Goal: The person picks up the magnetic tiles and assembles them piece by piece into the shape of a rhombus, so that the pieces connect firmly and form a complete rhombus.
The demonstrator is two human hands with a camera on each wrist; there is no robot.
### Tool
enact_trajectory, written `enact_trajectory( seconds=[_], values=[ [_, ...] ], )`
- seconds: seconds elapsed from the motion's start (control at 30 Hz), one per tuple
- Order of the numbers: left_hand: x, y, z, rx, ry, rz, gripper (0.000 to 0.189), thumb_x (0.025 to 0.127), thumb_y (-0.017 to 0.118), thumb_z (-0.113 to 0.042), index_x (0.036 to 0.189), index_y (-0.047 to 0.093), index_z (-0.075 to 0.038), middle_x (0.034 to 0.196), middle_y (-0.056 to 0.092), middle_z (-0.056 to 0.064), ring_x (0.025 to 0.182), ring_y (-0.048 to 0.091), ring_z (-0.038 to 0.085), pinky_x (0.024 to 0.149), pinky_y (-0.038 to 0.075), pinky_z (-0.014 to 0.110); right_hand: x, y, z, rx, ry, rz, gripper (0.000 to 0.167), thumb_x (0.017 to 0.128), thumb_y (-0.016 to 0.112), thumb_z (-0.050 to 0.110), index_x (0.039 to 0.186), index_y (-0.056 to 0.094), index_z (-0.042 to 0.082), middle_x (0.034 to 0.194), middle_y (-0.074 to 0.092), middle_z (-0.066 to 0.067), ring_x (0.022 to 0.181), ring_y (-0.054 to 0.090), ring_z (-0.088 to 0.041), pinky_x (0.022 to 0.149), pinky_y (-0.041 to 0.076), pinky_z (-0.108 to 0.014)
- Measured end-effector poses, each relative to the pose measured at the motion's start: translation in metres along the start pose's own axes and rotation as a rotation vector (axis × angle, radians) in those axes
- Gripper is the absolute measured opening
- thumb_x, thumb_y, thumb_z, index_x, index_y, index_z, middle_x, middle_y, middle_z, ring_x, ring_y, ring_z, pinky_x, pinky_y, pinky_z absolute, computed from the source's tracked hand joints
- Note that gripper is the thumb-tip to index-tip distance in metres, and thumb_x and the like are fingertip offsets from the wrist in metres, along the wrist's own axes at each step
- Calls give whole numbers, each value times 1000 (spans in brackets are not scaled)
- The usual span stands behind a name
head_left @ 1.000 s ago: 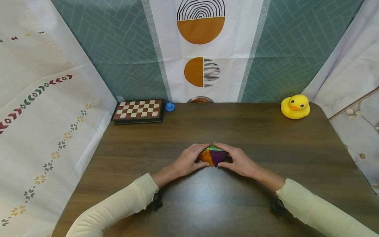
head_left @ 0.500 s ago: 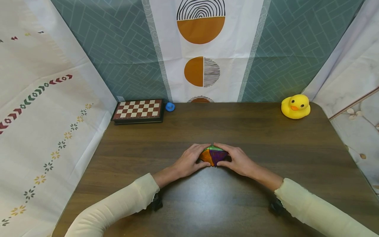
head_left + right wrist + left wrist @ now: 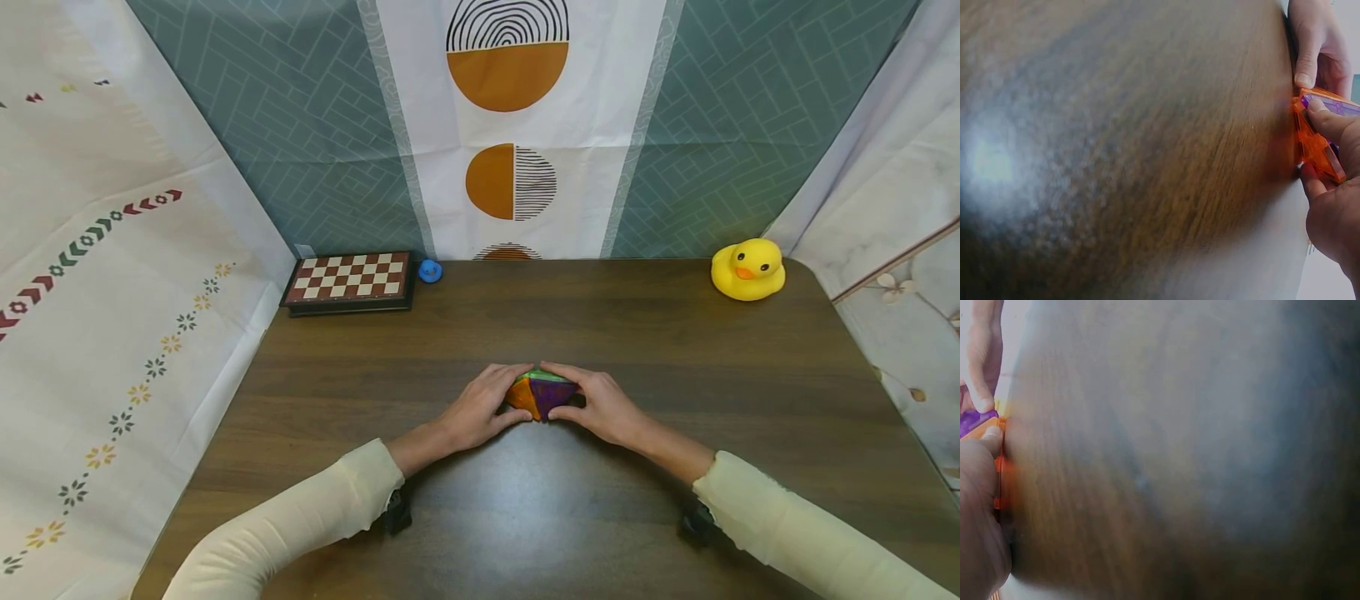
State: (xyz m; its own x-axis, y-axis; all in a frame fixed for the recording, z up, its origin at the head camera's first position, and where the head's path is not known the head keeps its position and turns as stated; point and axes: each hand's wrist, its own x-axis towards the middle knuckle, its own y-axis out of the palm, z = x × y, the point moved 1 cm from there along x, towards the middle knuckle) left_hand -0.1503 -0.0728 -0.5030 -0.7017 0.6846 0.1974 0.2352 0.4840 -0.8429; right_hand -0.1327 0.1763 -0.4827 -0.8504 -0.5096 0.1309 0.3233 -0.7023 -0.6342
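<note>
A small pointed shape made of translucent magnetic building tiles sits between both hands at mid-table in the head view. Its orange tile [image 3: 523, 395] faces the left, a purple tile [image 3: 551, 398] the right, and a green tile [image 3: 543, 376] shows at the top. The left hand [image 3: 478, 407] grips the left end, thumb in front and fingers at the far side. On the opposite end the right hand [image 3: 609, 408] does likewise. In the right wrist view, its thumb presses the purple tile [image 3: 1341, 107], with more orange tile [image 3: 1317, 150] below. Hands hide the shape's ends.
The brown wooden table [image 3: 517, 325] carries a checkered board-game box [image 3: 348, 279] at the back left. Beside it lies a small blue ring-like object [image 3: 430, 271]. A yellow rubber duck [image 3: 747, 271] stands at the back right. Patterned cloths [image 3: 315, 125] hang around the table.
The right thumb has slid slightly leftward and up along the front of the tile shape, and the right forearm shifts a little left. The shape and both holds otherwise stay nearly the same.
</note>
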Motion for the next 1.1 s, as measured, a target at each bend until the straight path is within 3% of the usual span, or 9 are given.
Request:
enact_trajectory(
  seconds=[0.37, 0.63, 0.87, 1.1],
  values=[
    [1, 1, -2, -15, -15, -6, 72, 99, 78, -32, 159, 44, -8, 157, 53, 8, 137, 51, 22, 115, 45, 43, 0, 2, 1, 41, 19, -29, 66, 90, 85, 6, 150, 58, 3, 138, 67, -23, 110, 70, -32, 89, 61, -43],
    [2, 0, -2, -29, -26, 0, 75, 98, 79, -34, 159, 44, -9, 158, 52, 7, 138, 51, 22, 115, 45, 42, -1, 0, 3, -5, 42, -4, 70, 91, 86, 11, 154, 55, 5, 140, 66, -22, 106, 68, -29, 85, 59, -41],
    [4, 0, -3, -22, -23, -9, 81, 94, 85, -36, 159, 45, -7, 156, 55, 8, 135, 52, 23, 112, 47, 42, 4, -1, 5, -65, 40, 31, 77, 87, 91, 17, 153, 55, 5, 140, 66, -19, 109, 68, -29, 90, 59, -46],
    [5, 0, -4, -45, -49, -14, 78, 93, 85, -38, 156, 49, -9, 153, 58, 6, 133, 53, 22, 110, 48, 43, 7, 1, 10, -84, 31, 14, 76, 85, 92, 20, 150, 57, 3, 141, 66, -20, 111, 68, -33, 91, 60, -48]
  ],
)
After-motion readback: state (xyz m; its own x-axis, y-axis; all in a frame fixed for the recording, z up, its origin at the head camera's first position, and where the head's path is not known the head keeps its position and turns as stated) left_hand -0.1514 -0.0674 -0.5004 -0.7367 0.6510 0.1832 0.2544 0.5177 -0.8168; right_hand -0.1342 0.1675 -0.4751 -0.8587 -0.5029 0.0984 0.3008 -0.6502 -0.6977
